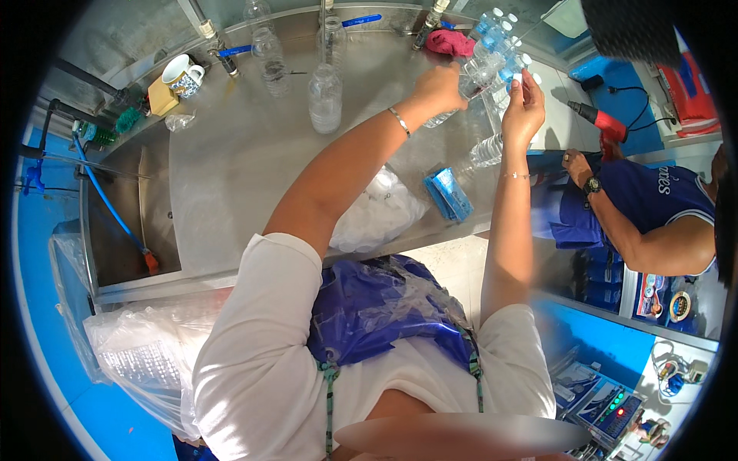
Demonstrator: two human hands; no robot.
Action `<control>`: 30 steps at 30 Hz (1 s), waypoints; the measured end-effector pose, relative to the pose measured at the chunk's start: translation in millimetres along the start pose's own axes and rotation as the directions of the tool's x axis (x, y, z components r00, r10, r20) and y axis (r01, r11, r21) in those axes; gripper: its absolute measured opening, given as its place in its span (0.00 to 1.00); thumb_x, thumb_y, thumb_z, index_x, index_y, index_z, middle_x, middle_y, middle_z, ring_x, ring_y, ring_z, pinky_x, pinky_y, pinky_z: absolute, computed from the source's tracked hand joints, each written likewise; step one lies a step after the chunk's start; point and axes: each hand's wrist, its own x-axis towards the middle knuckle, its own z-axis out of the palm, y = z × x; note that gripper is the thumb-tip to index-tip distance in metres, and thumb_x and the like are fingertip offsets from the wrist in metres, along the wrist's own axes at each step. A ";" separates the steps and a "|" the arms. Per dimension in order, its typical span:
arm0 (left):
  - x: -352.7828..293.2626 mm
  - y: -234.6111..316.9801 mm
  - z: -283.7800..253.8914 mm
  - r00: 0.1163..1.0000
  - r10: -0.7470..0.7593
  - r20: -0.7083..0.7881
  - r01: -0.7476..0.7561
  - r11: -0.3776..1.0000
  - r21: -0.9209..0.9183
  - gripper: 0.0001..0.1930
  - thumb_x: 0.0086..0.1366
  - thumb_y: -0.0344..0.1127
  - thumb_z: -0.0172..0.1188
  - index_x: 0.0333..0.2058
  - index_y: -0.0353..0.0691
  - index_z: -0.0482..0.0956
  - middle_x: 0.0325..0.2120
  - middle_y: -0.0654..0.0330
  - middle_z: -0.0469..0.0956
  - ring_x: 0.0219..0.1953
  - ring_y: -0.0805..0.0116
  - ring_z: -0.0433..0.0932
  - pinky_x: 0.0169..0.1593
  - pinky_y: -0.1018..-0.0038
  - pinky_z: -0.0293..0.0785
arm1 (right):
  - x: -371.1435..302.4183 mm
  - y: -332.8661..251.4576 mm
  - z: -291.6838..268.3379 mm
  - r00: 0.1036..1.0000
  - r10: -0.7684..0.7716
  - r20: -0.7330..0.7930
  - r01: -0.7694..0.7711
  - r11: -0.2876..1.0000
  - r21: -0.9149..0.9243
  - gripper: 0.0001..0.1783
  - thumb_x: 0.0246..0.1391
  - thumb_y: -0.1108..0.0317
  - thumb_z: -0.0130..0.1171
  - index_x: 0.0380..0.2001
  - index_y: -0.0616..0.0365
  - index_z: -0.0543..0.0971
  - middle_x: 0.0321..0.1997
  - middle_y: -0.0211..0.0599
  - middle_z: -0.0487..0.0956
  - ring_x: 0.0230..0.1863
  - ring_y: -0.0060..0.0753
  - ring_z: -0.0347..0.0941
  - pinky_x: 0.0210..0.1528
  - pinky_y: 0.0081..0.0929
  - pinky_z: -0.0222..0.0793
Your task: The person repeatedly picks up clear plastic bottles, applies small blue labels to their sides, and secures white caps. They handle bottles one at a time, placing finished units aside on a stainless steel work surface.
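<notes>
My left hand (441, 87) reaches to the far right of the steel counter (238, 161), fingers wrapped round a clear plastic bottle (441, 118) whose lower part shows beneath the hand. Beside it my right hand (524, 109) is raised, its fingers stretched upward among white-capped clear bottles (492, 42). A white cap shows at its thumb tip; whether the hand grips it is unclear. Another clear bottle (487, 151) lies just left of my right wrist. Nearer me are a blue packet (448, 194) and a clear plastic bag with white contents (378, 211).
Several clear bottles (325, 98) stand at the back of the counter, near blue-handled taps (234, 51). A patterned mug (182, 75) and yellow sponge (162, 97) sit at back left, above a sink (127, 223). A co-worker (638, 200) at right holds a red heat gun (596, 119).
</notes>
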 end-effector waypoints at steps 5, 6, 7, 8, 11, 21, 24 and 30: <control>-28.4 -1.9 -15.0 0.996 0.085 -0.025 -0.086 0.996 -0.019 0.33 0.42 0.43 0.74 0.44 0.32 0.69 0.34 0.43 0.80 0.39 0.44 0.80 0.43 0.57 0.75 | -11.3 -34.4 11.6 0.927 -0.358 0.108 0.370 0.921 -0.120 0.19 0.56 0.72 0.61 0.52 0.56 0.78 0.49 0.45 0.78 0.42 0.37 0.77 0.44 0.26 0.73; -37.0 -3.8 -17.4 0.996 0.080 -0.028 -0.081 0.996 -0.045 0.32 0.43 0.42 0.73 0.43 0.32 0.69 0.35 0.43 0.80 0.39 0.43 0.80 0.42 0.56 0.76 | -18.7 -42.4 13.0 0.927 -0.350 0.136 0.365 0.925 -0.104 0.19 0.55 0.72 0.61 0.52 0.55 0.78 0.49 0.45 0.78 0.43 0.37 0.77 0.45 0.27 0.73; -45.6 -6.3 -19.2 0.997 0.076 -0.030 -0.078 0.994 -0.071 0.31 0.43 0.40 0.73 0.43 0.33 0.69 0.35 0.42 0.79 0.40 0.43 0.79 0.42 0.56 0.76 | -29.2 -49.9 13.2 0.938 -0.308 0.161 0.325 0.942 -0.089 0.19 0.55 0.72 0.62 0.52 0.54 0.79 0.49 0.45 0.78 0.43 0.38 0.77 0.45 0.27 0.73; -54.0 -9.7 -20.6 0.998 0.058 -0.031 -0.060 0.993 -0.100 0.31 0.43 0.40 0.73 0.43 0.33 0.68 0.36 0.42 0.79 0.40 0.42 0.79 0.42 0.55 0.75 | -37.0 -56.6 14.6 0.937 -0.290 0.192 0.308 0.949 -0.068 0.19 0.55 0.72 0.62 0.52 0.53 0.79 0.49 0.45 0.78 0.43 0.38 0.77 0.45 0.27 0.73; -80.5 -23.3 -18.8 0.999 0.007 -0.042 -0.015 0.984 -0.180 0.31 0.44 0.38 0.73 0.43 0.32 0.67 0.37 0.42 0.78 0.40 0.41 0.78 0.42 0.55 0.75 | -56.5 -70.1 24.0 0.888 -0.402 0.222 0.439 0.885 -0.155 0.18 0.53 0.72 0.63 0.49 0.54 0.81 0.49 0.46 0.79 0.45 0.42 0.78 0.45 0.31 0.74; -122.6 -83.0 -4.5 0.985 -0.126 -0.115 0.079 0.936 -0.344 0.34 0.42 0.34 0.75 0.47 0.34 0.65 0.42 0.41 0.76 0.47 0.41 0.75 0.49 0.57 0.73 | -174.0 -22.0 -71.8 0.639 0.526 0.561 0.064 0.691 -0.720 0.57 0.38 0.59 0.75 0.69 0.53 0.54 0.56 0.52 0.70 0.55 0.58 0.68 0.54 0.50 0.66; -121.2 -86.1 -3.2 0.985 -0.125 -0.118 0.083 0.946 -0.313 0.35 0.42 0.34 0.75 0.47 0.34 0.65 0.44 0.41 0.75 0.48 0.41 0.75 0.49 0.57 0.73 | -192.2 6.3 -64.4 0.693 0.404 0.597 0.112 0.758 -0.643 0.58 0.34 0.61 0.75 0.69 0.53 0.54 0.54 0.51 0.71 0.55 0.57 0.68 0.53 0.49 0.66; -121.1 -85.0 -2.2 0.985 -0.145 -0.097 0.109 0.944 -0.310 0.36 0.42 0.35 0.76 0.48 0.34 0.65 0.47 0.42 0.74 0.49 0.42 0.74 0.50 0.58 0.73 | -201.5 32.4 -70.6 0.758 0.440 0.482 0.109 0.643 -0.758 0.51 0.33 0.67 0.72 0.64 0.54 0.61 0.51 0.51 0.72 0.52 0.57 0.69 0.54 0.47 0.68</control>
